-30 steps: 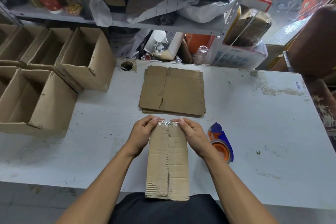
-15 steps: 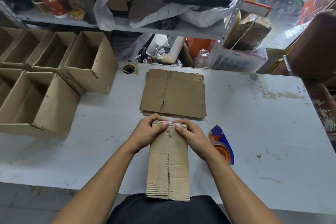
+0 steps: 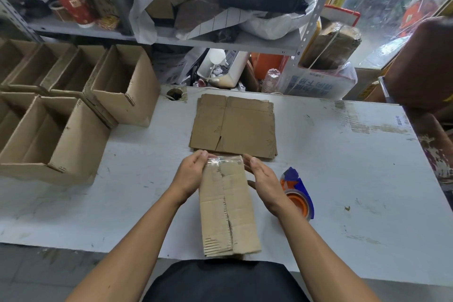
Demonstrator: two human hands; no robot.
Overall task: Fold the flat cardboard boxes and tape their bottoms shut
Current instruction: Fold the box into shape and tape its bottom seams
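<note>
On the far left of the scuffed white table (image 3: 343, 179) stand several open-topped brown cardboard boxes (image 3: 56, 135), already folded up and packed side by side in two rows, reaching to the table's left edge. Behind them, a grey metal shelf (image 3: 220, 44) carries a red and white paper cup (image 3: 73, 0), crumpled plastic bags and cardboard scraps.

Near the middle of the table, at the near edge, a folded brown cardboard box (image 3: 228, 206) lies with its closed bottom flaps facing up, their seam running from near to far. A strip of clear tape (image 3: 225, 160) crosses its far end. The left hand (image 3: 193, 174) holds the box's far left corner, fingers curled round the edge and the thumb lying on the taped end. Just right of the box, the right hand (image 3: 264, 179) has its fingers straight and relaxed, palm turned toward the box's right side, close beside it; whether it touches the cardboard is hard to tell.

Beyond the box, further from the person, a stack of flat unfolded brown cardboard sheets (image 3: 235, 125) lies on the table, its near edge just behind the fingertips.

To the right, partly hidden by the right wrist, a blue and orange tape dispenser (image 3: 297, 193) rests on the table, holding a roll of clear tape.
</note>
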